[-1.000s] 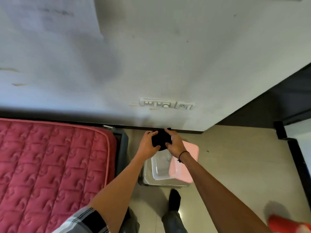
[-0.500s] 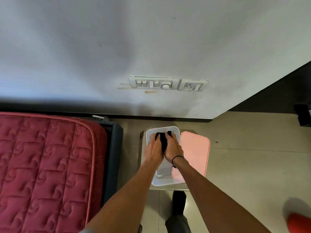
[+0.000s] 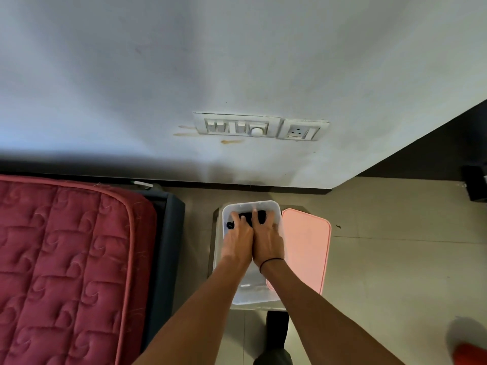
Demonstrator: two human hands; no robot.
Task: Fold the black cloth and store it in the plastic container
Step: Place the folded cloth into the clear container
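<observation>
we have one head-worn wide view, looking steeply down past both forearms; the wall [image 3: 237, 61] fills the upper frame, the floor [image 3: 395, 259] and bed [image 3: 66, 259] the lower, at arm's reach.

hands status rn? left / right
Left hand: pressing the black cloth down inside the plastic container; grip unclear.
Right hand: same, fingers on the cloth.

Bunched black cloth [image 3: 259, 216] inside clear, lidless plastic container [image 3: 263, 204]
</observation>
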